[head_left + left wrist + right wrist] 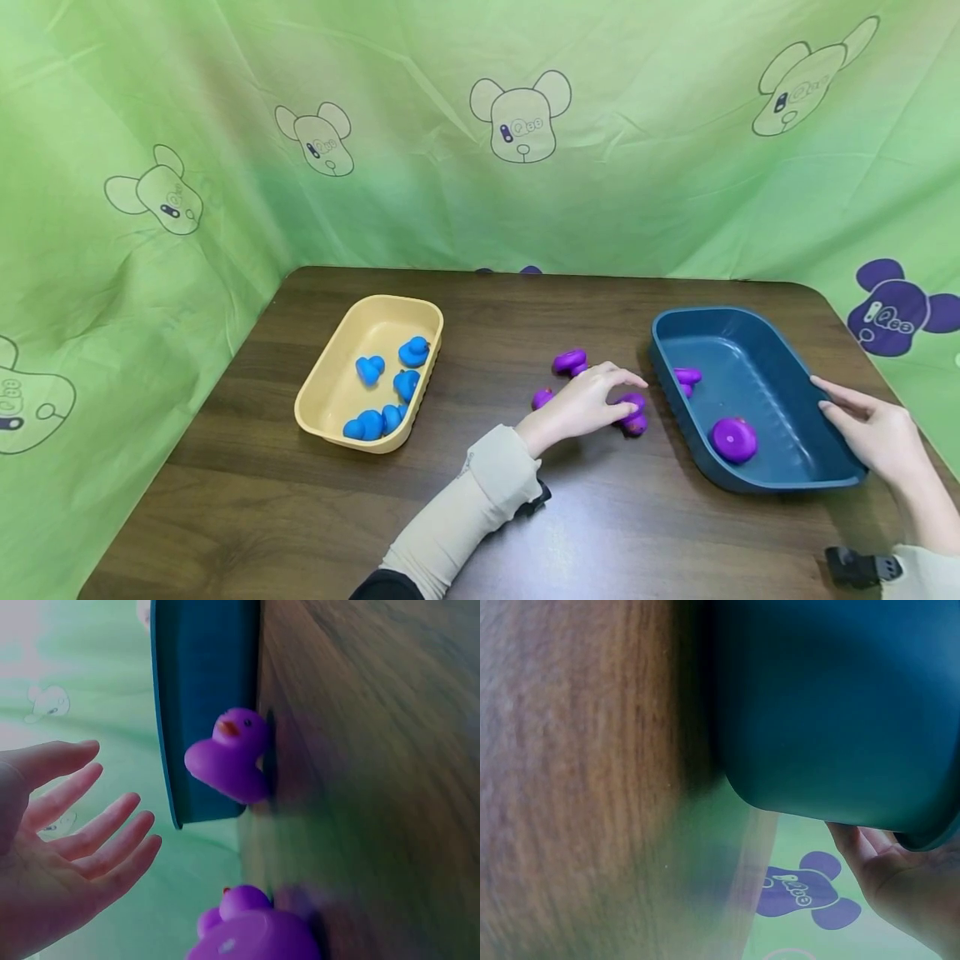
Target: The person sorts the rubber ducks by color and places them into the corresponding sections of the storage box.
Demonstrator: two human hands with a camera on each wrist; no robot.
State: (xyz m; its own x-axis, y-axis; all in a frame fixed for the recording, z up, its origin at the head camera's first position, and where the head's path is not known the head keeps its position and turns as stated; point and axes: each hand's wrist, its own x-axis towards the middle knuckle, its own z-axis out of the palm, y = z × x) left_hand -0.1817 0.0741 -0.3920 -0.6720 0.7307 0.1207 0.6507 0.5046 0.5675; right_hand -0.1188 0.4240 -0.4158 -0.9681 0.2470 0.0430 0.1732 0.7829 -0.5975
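Note:
My left hand (581, 404) hovers over the table among several purple rubber ducks, fingers spread and holding nothing. Just beneath its fingertips is one purple duck (633, 423), beside the blue tray. In the left wrist view that duck (225, 761) stands against the tray wall (176, 750), apart from the fingers, with another duck (259, 937) lower down. More purple ducks lie behind the hand (570, 361) and by the wrist (542, 398). My right hand (885, 433) holds the right rim of the blue tray (795, 375), thumb at the inner side. Inside sit a large purple duck (735, 440) and a smaller one (687, 379).
A cream tray (322, 392) holding several blue rubber ducks (412, 352) stands on the left of the brown wooden table (300, 508). Behind the table hangs a green curtain (420, 192) printed with bear heads.

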